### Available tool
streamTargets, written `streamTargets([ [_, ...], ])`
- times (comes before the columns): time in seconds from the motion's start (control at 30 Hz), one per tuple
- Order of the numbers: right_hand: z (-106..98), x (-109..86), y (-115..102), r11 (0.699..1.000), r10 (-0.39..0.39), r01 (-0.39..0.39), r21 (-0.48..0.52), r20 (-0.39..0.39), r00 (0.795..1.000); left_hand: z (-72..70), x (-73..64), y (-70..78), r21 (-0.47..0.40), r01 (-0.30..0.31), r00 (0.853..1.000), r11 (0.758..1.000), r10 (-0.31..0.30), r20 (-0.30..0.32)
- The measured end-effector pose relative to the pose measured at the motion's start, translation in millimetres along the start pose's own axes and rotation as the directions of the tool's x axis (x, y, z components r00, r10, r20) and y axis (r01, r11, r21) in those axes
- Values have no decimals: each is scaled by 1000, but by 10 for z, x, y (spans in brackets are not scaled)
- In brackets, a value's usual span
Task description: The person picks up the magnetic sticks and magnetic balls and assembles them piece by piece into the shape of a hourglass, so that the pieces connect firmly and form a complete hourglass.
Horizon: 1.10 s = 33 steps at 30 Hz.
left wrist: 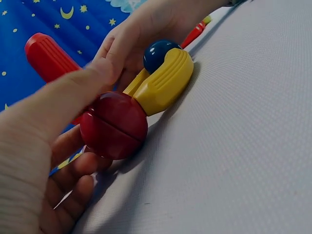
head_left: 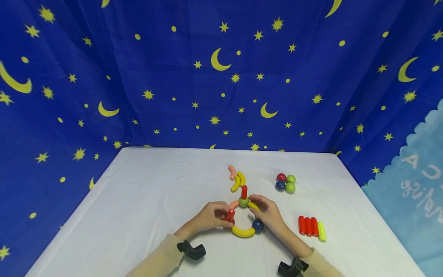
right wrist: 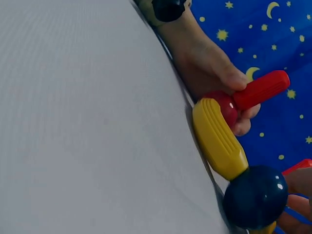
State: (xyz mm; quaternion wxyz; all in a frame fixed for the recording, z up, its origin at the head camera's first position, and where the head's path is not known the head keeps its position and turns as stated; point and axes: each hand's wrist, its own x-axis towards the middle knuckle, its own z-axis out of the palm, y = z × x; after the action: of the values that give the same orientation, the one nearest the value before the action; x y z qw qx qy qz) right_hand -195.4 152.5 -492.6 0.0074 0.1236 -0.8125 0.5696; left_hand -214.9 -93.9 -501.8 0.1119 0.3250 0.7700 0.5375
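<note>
A ring of balls and curved rods lies on the white table. My left hand [head_left: 214, 215] grips the glossy red ball [left wrist: 114, 126] at the ring's left, its thumb at the foot of a straight red rod [right wrist: 263, 90] standing on that ball. On the right side, my right hand [head_left: 270, 213] pinches a yellow curved rod [head_left: 254, 206] between the green ball [head_left: 243, 202] and the blue ball [head_left: 257, 226]. Another yellow curved rod [head_left: 243, 232] joins red and blue balls in front. A pink curved rod [head_left: 234, 204] links red and green. Upright on the green ball stands another red rod [head_left: 244, 191].
Behind the ring lie a loose pink curved rod [head_left: 232, 172] and two yellow curved rods [head_left: 238, 181]. Several loose balls [head_left: 281, 177] cluster at the back right. Red rods [head_left: 308, 226] and a lime-yellow rod [head_left: 322, 231] line up right of the right hand.
</note>
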Motion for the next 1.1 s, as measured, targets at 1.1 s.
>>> streamTargets([
  [1.1, -1255, -922, 246, 744, 204, -486, -459, -537, 818, 34, -36, 35, -115, -129, 985, 985, 114, -132],
])
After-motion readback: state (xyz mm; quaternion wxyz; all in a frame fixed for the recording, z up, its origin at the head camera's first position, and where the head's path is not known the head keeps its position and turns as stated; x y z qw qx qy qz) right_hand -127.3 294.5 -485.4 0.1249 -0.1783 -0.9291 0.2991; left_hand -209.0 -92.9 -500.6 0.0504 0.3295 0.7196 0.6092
